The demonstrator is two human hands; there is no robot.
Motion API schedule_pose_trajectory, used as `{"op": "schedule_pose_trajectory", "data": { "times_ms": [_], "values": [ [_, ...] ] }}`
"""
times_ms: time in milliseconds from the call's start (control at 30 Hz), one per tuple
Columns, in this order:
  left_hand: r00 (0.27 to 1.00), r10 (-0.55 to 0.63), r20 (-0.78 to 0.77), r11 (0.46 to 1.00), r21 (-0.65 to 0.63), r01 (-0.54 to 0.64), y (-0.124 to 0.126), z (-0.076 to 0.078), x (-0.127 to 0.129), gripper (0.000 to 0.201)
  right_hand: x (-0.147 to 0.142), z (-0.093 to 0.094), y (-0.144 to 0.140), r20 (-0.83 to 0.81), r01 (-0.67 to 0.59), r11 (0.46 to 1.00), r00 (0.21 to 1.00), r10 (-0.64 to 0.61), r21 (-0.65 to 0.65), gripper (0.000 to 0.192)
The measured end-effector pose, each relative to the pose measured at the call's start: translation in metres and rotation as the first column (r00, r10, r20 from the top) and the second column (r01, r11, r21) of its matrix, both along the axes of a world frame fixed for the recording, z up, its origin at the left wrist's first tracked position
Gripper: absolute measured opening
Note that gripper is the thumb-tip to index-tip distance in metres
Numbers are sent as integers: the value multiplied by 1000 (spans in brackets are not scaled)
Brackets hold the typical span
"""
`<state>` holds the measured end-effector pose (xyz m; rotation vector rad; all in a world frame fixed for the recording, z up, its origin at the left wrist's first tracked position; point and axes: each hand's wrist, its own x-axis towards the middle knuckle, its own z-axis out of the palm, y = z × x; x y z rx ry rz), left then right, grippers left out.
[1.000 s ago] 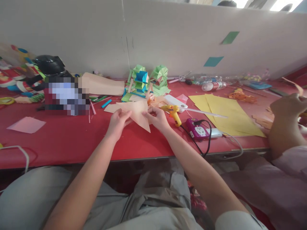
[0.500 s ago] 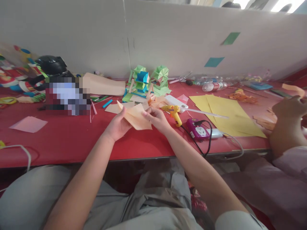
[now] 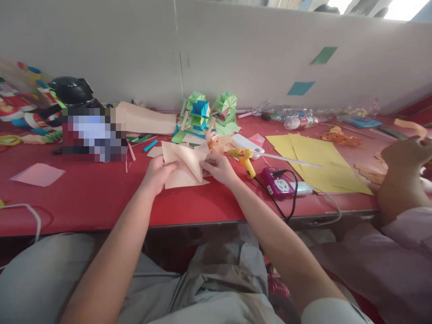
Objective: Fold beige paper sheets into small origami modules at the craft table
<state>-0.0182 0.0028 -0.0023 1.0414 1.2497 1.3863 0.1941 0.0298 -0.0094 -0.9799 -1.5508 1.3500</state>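
A creased sheet of pale peach paper is held up between my hands over the red table's front part. My left hand grips its left side, thumb on top. My right hand pinches the right edge. Fold lines run across the sheet, and its middle stands up in a ridge. Behind it are green and blue folded-paper pieces and loose paper scraps. A yellow hot glue gun lies just right of my right hand, a clear glue stick reaching out behind it.
A purple power socket with a black cord sits near the table's front edge. Yellow paper sheets lie to the right, beside a co-worker's hand. Pink paper is at left. Plastic bottles lie by the wall.
The peach paper has been opened out wider and turned to face me, showing its creases. My left hand has shifted slightly left; my right hand stays near the same spot.
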Motion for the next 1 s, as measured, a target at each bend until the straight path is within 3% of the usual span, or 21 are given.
{"op": "schedule_pose_trajectory", "data": {
  "times_ms": [167,233,400,533,667,900,1000],
  "values": [
    [991,-126,-45,992,-12,126,-2,6,-15,48,3,-2,6,-88,219,972,973,-211,90,40],
    [991,-133,-32,991,-18,132,-2,7,-15,50,2,0,4,-111,197,979,975,-191,45,40],
    [985,-171,1,983,63,170,-4,10,-19,38,1,0,0,-197,-73,990,979,49,-120,40],
    [942,-336,13,938,95,333,-7,16,-26,21,3,-5,5,-258,-11,991,966,-24,-136,26],
    [831,-547,105,835,-10,550,-10,20,-27,37,6,-8,9,-275,65,996,958,-79,-60,19],
    [878,-476,51,868,-135,478,-14,17,-15,28,4,-5,5,-163,95,990,984,-77,104,16],
    [883,-463,74,869,-157,469,-16,19,-10,50,1,-2,2,-181,76,993,982,-59,91,29]
  ]
}}
